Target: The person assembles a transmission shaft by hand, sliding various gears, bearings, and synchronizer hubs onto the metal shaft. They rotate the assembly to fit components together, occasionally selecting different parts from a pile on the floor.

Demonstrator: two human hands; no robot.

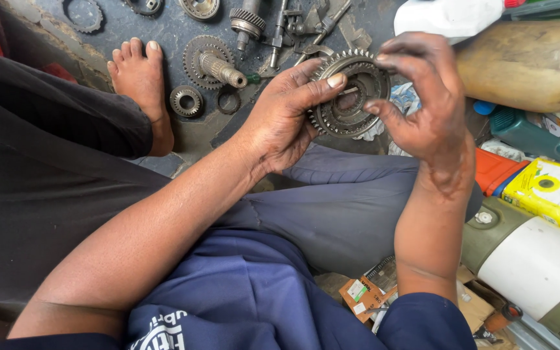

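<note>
Clamped in both hands: left hand [286, 123] and right hand [422, 104] gripping toothed gear [350, 94], upper centre of frame; geared shaft [212, 63] lying upper left.

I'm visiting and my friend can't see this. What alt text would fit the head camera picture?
Two greasy hands hold a round toothed metal gear above the lap: the left hand grips its left side, the right hand its right rim. Beyond, more gears and a geared shaft lie on the dark floor near a bare foot.
</note>
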